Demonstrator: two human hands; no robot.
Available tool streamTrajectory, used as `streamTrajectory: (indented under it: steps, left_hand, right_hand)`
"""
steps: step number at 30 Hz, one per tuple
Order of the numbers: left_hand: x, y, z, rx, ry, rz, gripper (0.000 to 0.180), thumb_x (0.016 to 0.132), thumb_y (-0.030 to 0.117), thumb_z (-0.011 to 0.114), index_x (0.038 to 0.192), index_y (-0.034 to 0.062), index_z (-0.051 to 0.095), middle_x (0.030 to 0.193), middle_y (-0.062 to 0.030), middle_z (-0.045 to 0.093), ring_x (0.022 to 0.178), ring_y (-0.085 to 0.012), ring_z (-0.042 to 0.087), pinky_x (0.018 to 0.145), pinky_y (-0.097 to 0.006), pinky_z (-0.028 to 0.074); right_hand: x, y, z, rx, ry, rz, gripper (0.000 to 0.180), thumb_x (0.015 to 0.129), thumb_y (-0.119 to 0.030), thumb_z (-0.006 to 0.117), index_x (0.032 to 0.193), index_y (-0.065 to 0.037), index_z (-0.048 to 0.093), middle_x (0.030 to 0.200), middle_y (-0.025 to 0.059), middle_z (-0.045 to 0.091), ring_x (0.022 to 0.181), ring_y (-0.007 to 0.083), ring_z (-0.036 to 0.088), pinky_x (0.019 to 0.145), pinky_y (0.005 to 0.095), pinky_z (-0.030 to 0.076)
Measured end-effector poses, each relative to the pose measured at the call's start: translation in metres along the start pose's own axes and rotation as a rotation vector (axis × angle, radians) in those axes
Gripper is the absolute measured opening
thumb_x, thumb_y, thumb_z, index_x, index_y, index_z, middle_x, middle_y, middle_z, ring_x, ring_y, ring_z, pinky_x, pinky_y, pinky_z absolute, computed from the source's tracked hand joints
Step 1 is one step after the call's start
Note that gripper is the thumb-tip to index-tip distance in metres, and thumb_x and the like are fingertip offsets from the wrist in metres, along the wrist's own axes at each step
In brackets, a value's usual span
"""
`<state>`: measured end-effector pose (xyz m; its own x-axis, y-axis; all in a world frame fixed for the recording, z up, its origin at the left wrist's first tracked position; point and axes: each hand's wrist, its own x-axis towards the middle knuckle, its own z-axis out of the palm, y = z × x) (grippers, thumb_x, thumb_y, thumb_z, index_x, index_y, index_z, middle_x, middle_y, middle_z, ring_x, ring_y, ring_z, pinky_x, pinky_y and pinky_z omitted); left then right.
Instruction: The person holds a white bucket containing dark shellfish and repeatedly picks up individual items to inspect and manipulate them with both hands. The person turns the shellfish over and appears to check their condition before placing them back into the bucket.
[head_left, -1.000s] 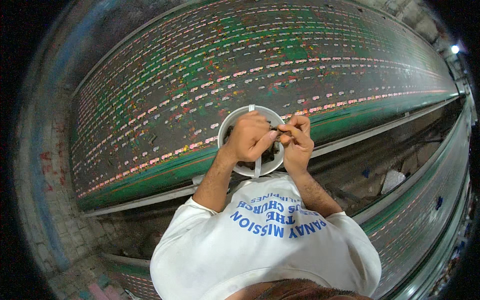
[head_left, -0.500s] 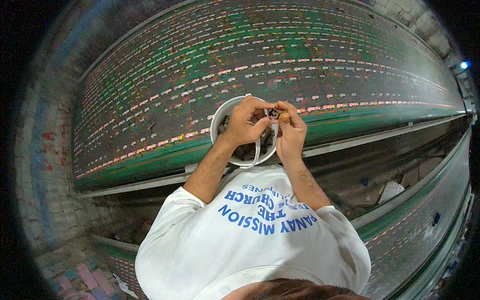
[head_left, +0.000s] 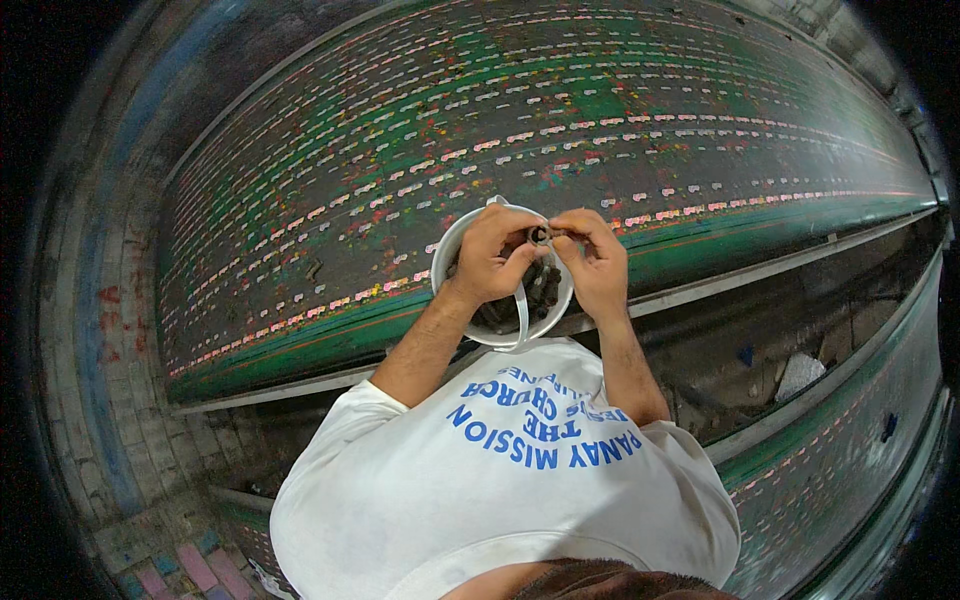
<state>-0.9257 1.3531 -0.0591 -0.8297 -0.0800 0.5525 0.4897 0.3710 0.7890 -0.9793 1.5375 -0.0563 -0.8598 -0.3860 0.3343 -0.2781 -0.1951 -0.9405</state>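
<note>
As both hands meet at the centre of the frame, the left hand (head_left: 492, 255) and right hand (head_left: 597, 262) pinch 1 small dark ring-shaped part (head_left: 540, 235) between their fingertips, above a white bucket (head_left: 447, 262) of similar dark pieces. A firm 2-sided grip held over the bucket looks wise, so a dropped piece lands inside. Behind, filling the upper frame, a long green-edged dark panel (head_left: 560, 110) carries rows of small pale rectangular tags. Blue lettering curves across the person's white shirt (head_left: 500, 510), lower centre.

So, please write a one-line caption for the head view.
Both hands, left hand and right hand, pinch a small dark ring above a white bucket of dark parts.
</note>
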Motion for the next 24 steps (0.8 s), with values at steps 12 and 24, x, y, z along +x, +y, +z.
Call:
streamTrajectory:
  steps: [12,24]
  left_hand:
    - [0.011,0.006,-0.010,0.073,-0.049,0.142,0.029,0.084,0.014,0.079,0.110,0.0053,0.071,0.081,-0.0063,0.067,0.073,-0.0249,0.059,0.070,-0.039,0.046]
    - [0.005,0.006,-0.015,0.035,-0.002,0.077,0.035,0.081,0.013,0.082,0.111,0.0045,0.068,0.079,-0.0063,0.061,0.070,-0.0233,0.056,0.066,-0.038,0.045]
  right_hand:
    - [0.011,-0.014,0.000,-0.338,-0.042,-0.203,0.027,0.104,-0.022,0.063,0.092,0.002,0.069,0.108,0.0176,0.071,0.096,0.0305,0.068,0.086,0.0385,0.054]
    - [0.019,-0.015,0.002,-0.507,-0.120,-0.380,0.021,0.101,-0.021,0.071,0.112,-0.003,0.071,0.126,0.0160,0.057,0.114,0.0308,0.061,0.096,0.0414,0.054]
